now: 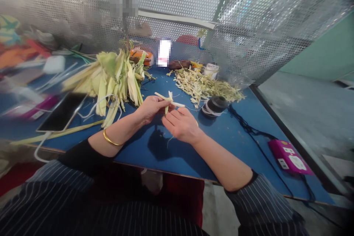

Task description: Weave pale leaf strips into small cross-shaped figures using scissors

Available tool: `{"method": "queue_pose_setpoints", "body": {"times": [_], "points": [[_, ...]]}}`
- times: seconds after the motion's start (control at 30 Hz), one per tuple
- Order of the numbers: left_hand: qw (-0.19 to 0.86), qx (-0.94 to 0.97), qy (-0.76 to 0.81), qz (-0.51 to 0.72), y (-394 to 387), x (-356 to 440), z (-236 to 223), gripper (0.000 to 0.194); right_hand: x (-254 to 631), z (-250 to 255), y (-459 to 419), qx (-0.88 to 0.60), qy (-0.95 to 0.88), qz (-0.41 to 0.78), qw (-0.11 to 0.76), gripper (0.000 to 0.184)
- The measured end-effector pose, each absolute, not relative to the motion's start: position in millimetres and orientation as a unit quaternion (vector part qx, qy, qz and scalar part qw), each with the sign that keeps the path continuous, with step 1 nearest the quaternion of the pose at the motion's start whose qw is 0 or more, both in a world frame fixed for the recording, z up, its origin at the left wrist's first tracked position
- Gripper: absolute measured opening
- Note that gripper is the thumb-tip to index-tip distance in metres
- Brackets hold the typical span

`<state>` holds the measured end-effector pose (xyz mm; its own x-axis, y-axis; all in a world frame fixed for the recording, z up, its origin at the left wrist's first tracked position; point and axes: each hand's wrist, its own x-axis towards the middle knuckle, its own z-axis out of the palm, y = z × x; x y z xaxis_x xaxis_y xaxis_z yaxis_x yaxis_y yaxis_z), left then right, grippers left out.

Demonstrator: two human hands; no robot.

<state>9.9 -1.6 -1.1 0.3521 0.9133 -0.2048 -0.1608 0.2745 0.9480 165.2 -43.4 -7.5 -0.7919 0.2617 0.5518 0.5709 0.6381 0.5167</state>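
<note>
My left hand (155, 108) pinches a few crossed pale strips of corn husk (172, 99) between thumb and fingers above the blue table. Against the near side of these strips, my right hand (182, 124) has its fingers curled in; what lies inside them is hidden. A thin thread hangs below the right hand. Just to the right stands a black spool (215, 106) wound with whitish thread. A large bundle of green and yellow corn husks (110, 75) lies to the left of my hands.
Husk scraps (193, 83) are heaped at the back right. A phone (62, 112) on a white cable lies left. A magenta power strip (289, 156) with black cords sits at the right edge. Perforated metal panels (179, 0) rise behind the blue table (221, 147).
</note>
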Motion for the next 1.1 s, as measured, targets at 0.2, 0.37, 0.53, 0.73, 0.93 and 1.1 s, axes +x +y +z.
{"method": "queue_pose_setpoints", "body": {"times": [0.2, 0.37, 0.53, 0.73, 0.93, 1.1], "points": [[0.676, 0.466, 0.412, 0.395, -0.3, 8.3, -1.3, 0.022, 162.7, -7.7, -48.3, -0.213, -0.908, -0.288, 0.215, 0.025], [0.647, 0.489, 0.409, 0.419, 3.3, 3.9, 1.6, 0.028, 171.0, -6.0, -38.4, -0.405, -0.821, -0.158, 0.370, 0.030], [0.628, 0.504, 0.420, 0.419, -2.0, 5.5, 8.7, 0.028, 175.2, -4.7, -29.4, -0.500, -0.801, -0.108, 0.311, 0.028], [0.586, 0.500, 0.443, 0.458, -6.9, 15.3, 0.3, 0.027, 170.4, -6.7, -31.4, -0.469, -0.828, -0.128, 0.281, 0.032], [0.613, 0.476, 0.407, 0.482, -2.6, 15.4, -8.4, 0.029, 167.8, -5.0, -36.5, -0.431, -0.843, -0.111, 0.302, 0.032], [0.642, 0.462, 0.417, 0.448, -0.3, 9.0, -3.8, 0.033, 169.0, -1.5, -33.0, -0.489, -0.761, 0.174, 0.390, 0.038]]}}
